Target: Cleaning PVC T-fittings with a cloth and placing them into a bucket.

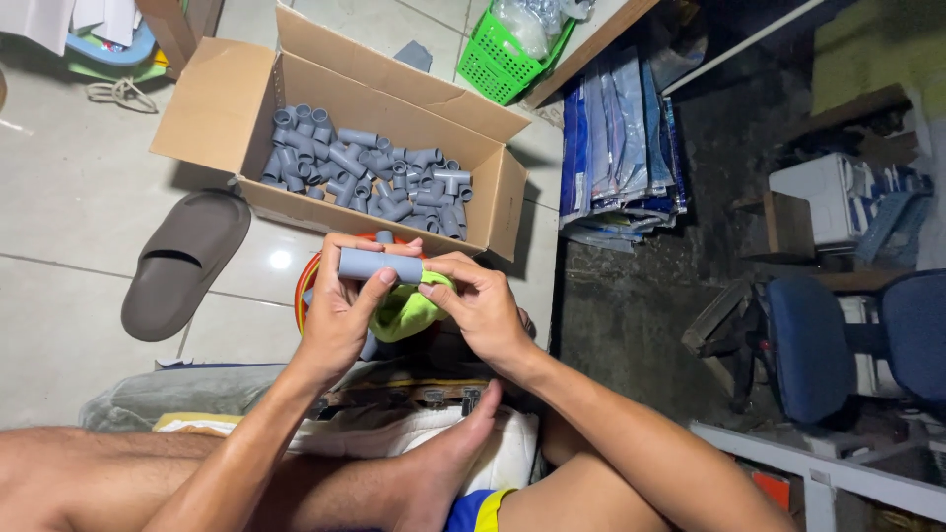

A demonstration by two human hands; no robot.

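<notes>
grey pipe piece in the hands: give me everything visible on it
The grey pipe piece is a short straight tube, plastic by its look, matte and plain. It lies roughly level in front of the cardboard box. The left hand grips its left end; the right hand presses a yellow-green cloth around its right end, hiding that end.

Both hands raised together, left hand (340, 310) and right hand (480, 305) in closed grip.

The tiled floor (69, 207) was pale and glossy. At far centre lay an open cardboard box (212, 108) full of grey pipe fittings (365, 172). A brown slipper (182, 261) lay near it on the left. A green basket (503, 59) stood far off, and blue packets (616, 138) lay stacked at right.
</notes>
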